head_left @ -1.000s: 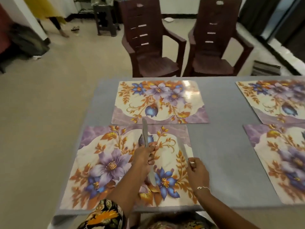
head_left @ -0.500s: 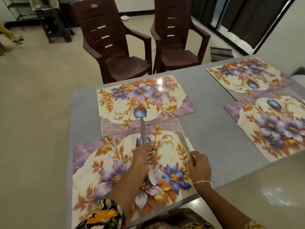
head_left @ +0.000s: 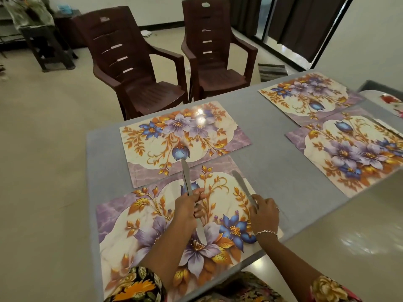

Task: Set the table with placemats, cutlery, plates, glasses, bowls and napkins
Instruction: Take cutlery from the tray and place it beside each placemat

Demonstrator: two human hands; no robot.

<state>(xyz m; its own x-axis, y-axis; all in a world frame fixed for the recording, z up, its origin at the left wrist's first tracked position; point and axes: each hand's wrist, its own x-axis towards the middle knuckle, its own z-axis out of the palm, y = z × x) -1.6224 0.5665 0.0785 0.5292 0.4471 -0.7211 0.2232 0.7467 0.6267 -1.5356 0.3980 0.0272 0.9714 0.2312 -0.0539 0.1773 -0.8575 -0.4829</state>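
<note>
Since a second ago the view has swung right, bringing the far pair of placemats fully into sight, while both hands have barely shifted over the near mat. The grey table (head_left: 272,177) carries four floral mats in two facing pairs, one for each seat. Two brown chairs (head_left: 139,68) stand back from the far edge. The near placemat (head_left: 139,223) lies square to the person, just short of touching the far placemat (head_left: 152,147). The left hand (head_left: 187,212) is closed around a bundle of knives (head_left: 185,177), blades pointing away, probably kept as stock for the other places. The right hand (head_left: 265,214) pinches the handle of a single knife (head_left: 241,182) lying along the mat's right side, apparently squaring it where a diner's knife belongs.
</note>
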